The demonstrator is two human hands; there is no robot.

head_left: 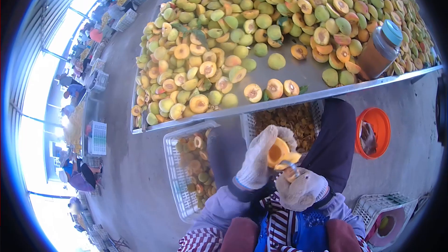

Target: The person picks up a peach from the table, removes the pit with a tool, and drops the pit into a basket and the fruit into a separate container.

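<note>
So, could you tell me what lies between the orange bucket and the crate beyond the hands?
The person's dark-trousered leg, as the head view shows.

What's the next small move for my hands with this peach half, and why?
Probably work the tool in the right hand round the hollow of the peach half. The left hand cups it with the cut face open, and the tool's tip meets its lower edge.

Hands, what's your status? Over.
Left hand gripping orange halved peach. Right hand gripping small metal tool against it. Nothing in the way.
</note>
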